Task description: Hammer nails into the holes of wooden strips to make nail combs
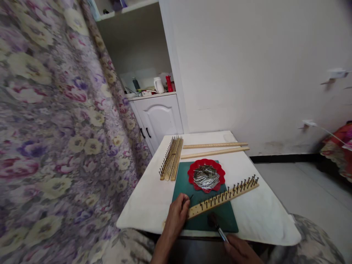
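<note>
My left hand (178, 211) is closed at the near-left end of a wooden strip (195, 209), with a dark nail (191, 197) poking out from its fingertips. Two rows of nails stand along most of that strip, while its near end shows bare holes. Low at the front, my right hand (239, 250) grips a hammer (222, 235) by its handle; the dark head is blurred over the green mat (231, 220), just in front of the strip. Beyond the strip, a red scalloped dish (191, 178) holds a pile of loose silvery nails (206, 176).
Nail-studded strips (171, 159) lie side by side at the table's left. Two plain wooden strips (216, 151) rest along the back. A white cloth covers the table (150, 205). A floral curtain (68, 146) hangs at left; a white cabinet (162, 117) stands behind.
</note>
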A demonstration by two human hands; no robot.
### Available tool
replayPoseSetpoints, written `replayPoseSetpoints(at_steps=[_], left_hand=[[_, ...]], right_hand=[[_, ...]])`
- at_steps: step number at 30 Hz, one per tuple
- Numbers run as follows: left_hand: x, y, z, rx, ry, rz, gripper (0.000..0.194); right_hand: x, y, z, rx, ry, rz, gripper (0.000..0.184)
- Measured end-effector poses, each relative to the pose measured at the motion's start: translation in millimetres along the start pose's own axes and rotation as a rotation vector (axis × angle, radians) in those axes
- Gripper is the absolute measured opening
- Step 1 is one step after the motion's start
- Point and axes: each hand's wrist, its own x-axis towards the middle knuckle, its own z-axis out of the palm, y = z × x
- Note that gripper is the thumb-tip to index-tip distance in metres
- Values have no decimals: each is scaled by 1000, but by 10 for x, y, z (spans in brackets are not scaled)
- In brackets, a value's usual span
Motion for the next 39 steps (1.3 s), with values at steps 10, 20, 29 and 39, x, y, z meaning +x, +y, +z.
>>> replayPoseSetpoints(at_steps=[10,20,29,39], left_hand=[[-209,-6,116,229,-2,40,15],[-124,59,126,320,-44,34,16],[-21,184,154,284,-62,11,10],[-27,56,260,156,14,-14,16]], right_hand=[[-60,-132,-1,32,-3,29,53],[-48,-47,1,9,-15,49,56],[-39,-24,20,-11,12,36,58],[-69,-379,-37,81,-19,37,52]])
